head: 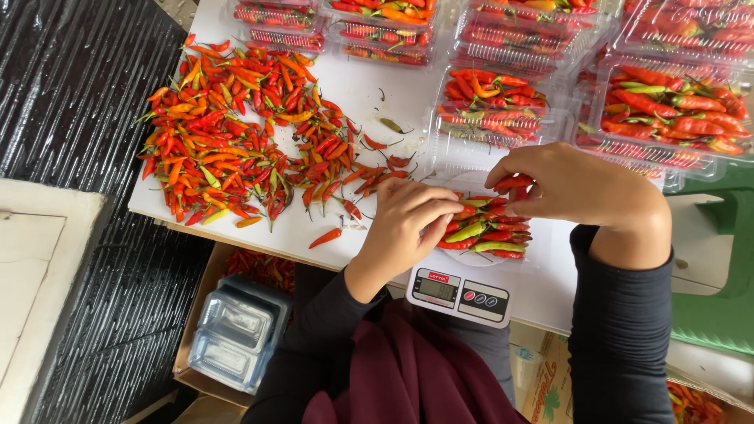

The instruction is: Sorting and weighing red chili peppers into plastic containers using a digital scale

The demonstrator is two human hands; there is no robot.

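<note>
A clear plastic tray of red and green chillies (488, 232) rests on a small white digital kitchen scale (459, 292) at the table's near edge. My left hand (402, 229) lies against the tray's left side, fingers pinching a green chilli there. My right hand (569, 184) hovers over the tray's far right corner and pinches a red chilli (512, 183). A big loose pile of red, orange and green chillies (236, 133) spreads over the white table (361, 86) to the left.
Several filled clear trays of chillies (667, 110) are stacked along the table's far and right side. Below the table's left edge a cardboard box (204, 314) holds empty clear trays (236, 330) and more chillies. The floor at left is dark and ribbed.
</note>
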